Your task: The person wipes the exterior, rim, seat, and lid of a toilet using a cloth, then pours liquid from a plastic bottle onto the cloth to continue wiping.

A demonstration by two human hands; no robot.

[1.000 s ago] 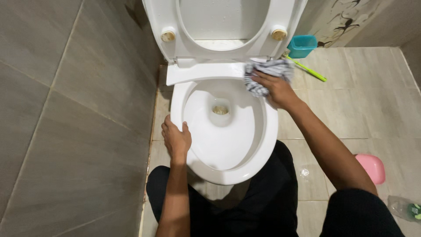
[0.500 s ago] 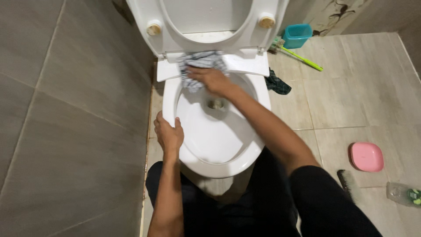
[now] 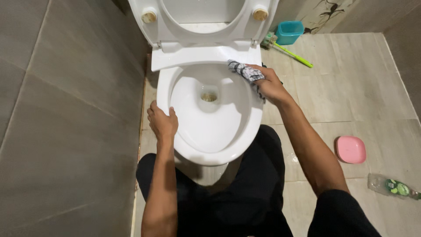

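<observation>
While the right hand (image 3: 270, 85) is clamped on a crumpled grey-and-white checked cloth (image 3: 244, 70), that cloth presses on the back right part of the rim of the white ceramic toilet bowl (image 3: 247, 131), just in front of the flat white ledge behind the bowl. The fingers are curled tight round the cloth, part of which sticks out toward the ledge. The left hand (image 3: 162, 123) lies flat on the bowl's left rim, fingers spread and closed on nothing, only resting against the ceramic.

Behind the bowl the white plastic seat and lid (image 3: 203, 19) stand raised, with two round tan bumpers showing on the underside. To the left of the bowl a wall of large grey tiles (image 3: 66, 109) runs close alongside, leaving only a narrow strip of floor where the left forearm passes. To the right of the bowl, on the beige tiled floor (image 3: 351, 96), lie a pink rounded plastic dish (image 3: 351, 149) and, further right, a clear plastic bottle (image 3: 392, 186) on its side. Right of the raised seat stand a teal plastic tub (image 3: 289, 32) and a brush with a lime-green handle (image 3: 291, 55). The person's dark-clothed legs straddle the bowl's front.
</observation>
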